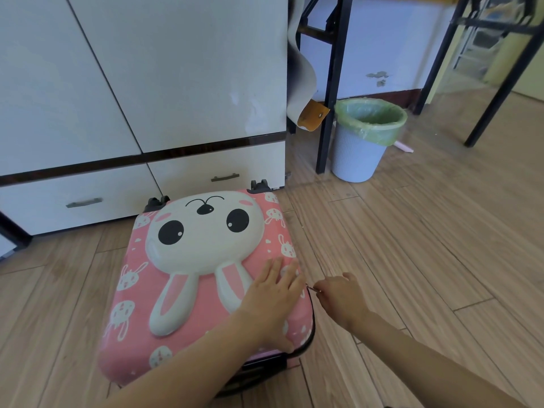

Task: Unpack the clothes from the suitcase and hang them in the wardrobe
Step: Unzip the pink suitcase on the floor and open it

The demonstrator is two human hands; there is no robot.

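Head view: my only feed; it looks down at the floor in front of the person.
Suitcase: a pink hard-shell suitcase (pixel 188 240) with a raised white rabbit face lies flat on the floor in the middle of my picture, lid uppermost and down.
Long axis: it runs from 12 o'clock to 6 o'clock, leaning a little toward 7. The black wheels (pixel 260 185) point to 12 o'clock, at the wardrobe. The rabbit's ears point to 6, toward me.
Left hand: the left hand (pixel 272 293) lies palm down on the lid near its 3 o'clock edge, fingers straight and slightly apart.
Right hand: the right hand (pixel 338 298) is just beside that same edge, with thumb and fingertips pinched on a small metal zip pull (pixel 310 288).
Surface: a light brown wooden plank floor (pixel 426 245).
Wardrobe: a white wardrobe (pixel 176 69) with closed doors and two handled drawers stands at 11 o'clock, just behind the wheels.
Room: a pale blue ribbed bin (pixel 360 151) with a green liner stands at 1 o'clock beside black metal frame legs (pixel 326 113). I see a curled white sheet (pixel 300 69) hanging between the frame and the wardrobe.
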